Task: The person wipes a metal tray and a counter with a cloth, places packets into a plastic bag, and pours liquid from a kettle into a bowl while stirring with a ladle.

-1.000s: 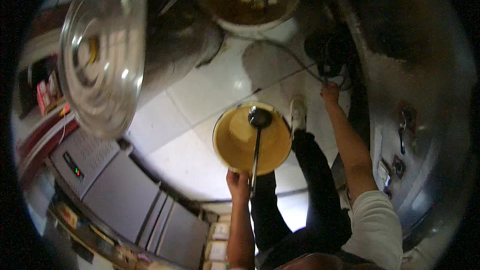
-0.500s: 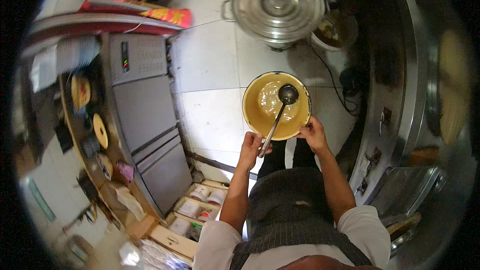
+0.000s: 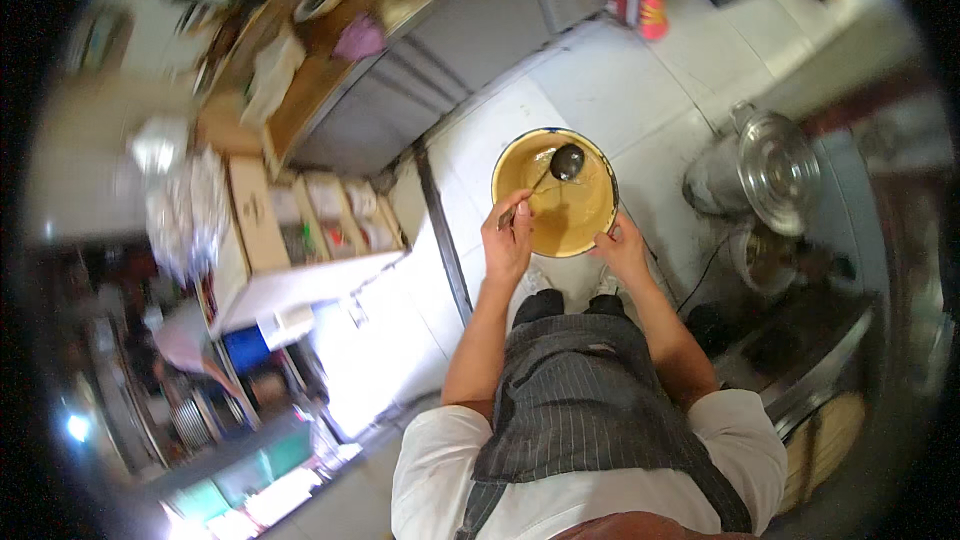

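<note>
In front of my apron I carry a yellow enamel basin (image 3: 600, 202) with a dark rim. Some clear liquid seems to lie in it. My left hand (image 3: 507, 240) is closed round the handle of a metal ladle (image 3: 567, 162), at the basin's near left edge; whether it also grips the rim is hard to tell. The ladle's dark round head rests over the far part of the basin. At the near right rim, my right hand (image 3: 624, 248) pinches the basin's edge between thumb and fingers.
A large lidded metal pot (image 3: 780, 172) stands on the tiled floor to the right, beside a bucket (image 3: 757, 258) and a cable. A grey cabinet (image 3: 400, 80) under a wooden counter runs along the far left. Left of me is a wooden box (image 3: 262, 215) with compartments.
My body has turned left: the pot has swung to the right and the box has come nearer the far left. The ladle handle now leans further left in my left hand.
</note>
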Demonstrator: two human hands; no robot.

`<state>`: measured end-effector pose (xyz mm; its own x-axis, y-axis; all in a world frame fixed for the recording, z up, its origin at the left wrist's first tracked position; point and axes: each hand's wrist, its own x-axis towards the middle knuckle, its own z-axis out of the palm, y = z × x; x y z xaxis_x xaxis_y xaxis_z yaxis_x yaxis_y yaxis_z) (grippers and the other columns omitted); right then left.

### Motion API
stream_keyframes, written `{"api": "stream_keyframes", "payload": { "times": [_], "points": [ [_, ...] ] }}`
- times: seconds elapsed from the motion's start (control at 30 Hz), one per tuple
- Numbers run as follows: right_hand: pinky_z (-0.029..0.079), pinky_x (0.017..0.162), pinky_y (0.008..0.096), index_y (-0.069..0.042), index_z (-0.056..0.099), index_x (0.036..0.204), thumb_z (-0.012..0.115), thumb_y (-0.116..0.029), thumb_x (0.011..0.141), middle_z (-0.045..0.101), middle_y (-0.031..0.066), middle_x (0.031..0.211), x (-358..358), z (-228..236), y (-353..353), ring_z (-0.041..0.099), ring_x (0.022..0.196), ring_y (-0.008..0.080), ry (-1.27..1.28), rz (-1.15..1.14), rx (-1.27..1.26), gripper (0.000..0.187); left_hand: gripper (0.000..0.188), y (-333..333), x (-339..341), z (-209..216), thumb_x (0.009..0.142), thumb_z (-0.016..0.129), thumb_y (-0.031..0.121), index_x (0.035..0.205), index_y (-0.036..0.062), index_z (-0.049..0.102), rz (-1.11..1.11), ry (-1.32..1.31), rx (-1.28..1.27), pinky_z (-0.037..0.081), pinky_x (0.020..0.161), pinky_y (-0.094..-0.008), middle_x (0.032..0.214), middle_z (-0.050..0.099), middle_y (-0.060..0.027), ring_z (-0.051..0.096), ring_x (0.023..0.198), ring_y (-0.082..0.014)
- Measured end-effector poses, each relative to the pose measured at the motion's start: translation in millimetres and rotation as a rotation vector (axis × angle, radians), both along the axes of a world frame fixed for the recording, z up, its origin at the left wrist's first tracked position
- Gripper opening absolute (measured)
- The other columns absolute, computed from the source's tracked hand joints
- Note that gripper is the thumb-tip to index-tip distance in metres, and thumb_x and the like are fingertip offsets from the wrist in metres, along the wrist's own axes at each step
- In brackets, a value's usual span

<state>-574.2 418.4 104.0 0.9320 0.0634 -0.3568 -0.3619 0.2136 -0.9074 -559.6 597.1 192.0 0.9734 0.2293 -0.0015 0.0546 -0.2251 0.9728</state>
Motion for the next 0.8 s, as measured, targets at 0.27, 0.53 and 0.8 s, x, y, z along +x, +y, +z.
{"api": "stream_keyframes", "payload": {
  "times": [0.27, 0.53, 0.8],
  "points": [
    [0.058, 0.061, 0.0272, 0.001, 0.049, 0.099, 0.054, 0.006, 0.079, 0.049, 0.0039, 0.083, -10, 33, 192, 0.063, 0.071, 0.0165, -0.074, 0.543, -0.014, 0.022, 0.014, 203, -152, 42, 0.082, 0.06, 0.005, 0.095, 0.0058, 0.056, 0.145, -0.171, 0.763, 0.047, 0.059, -0.0378, 0.077, 0.058, -0.0138, 0.058, 0.069, -0.0323],
    [0.059, 0.064, 0.0285, -0.002, 0.05, 0.094, 0.053, 0.005, 0.08, 0.052, 0.0047, 0.088, -146, 40, 429, 0.062, 0.078, 0.0169, 0.117, 0.905, 0.071, 0.016, 0.013, 339, -311, 36, 0.092, 0.048, 0.014, 0.088, 0.0017, 0.049, 0.849, 0.176, 0.262, 0.045, 0.056, -0.0386, 0.072, 0.06, -0.0166, 0.059, 0.063, -0.0339],
    [0.057, 0.068, 0.0298, 0.0, 0.05, 0.103, 0.055, -0.001, 0.083, 0.051, 0.005, 0.092, -265, 17, 618, 0.061, 0.08, 0.017, 0.238, 1.245, 0.109, 0.021, 0.016, 494, -425, 22, 0.095, 0.044, 0.016, 0.087, 0.0026, 0.047, 1.332, -0.15, -0.229, 0.039, 0.044, -0.0229, 0.064, 0.054, -0.0055, 0.051, 0.051, -0.0093]
  ]
}}
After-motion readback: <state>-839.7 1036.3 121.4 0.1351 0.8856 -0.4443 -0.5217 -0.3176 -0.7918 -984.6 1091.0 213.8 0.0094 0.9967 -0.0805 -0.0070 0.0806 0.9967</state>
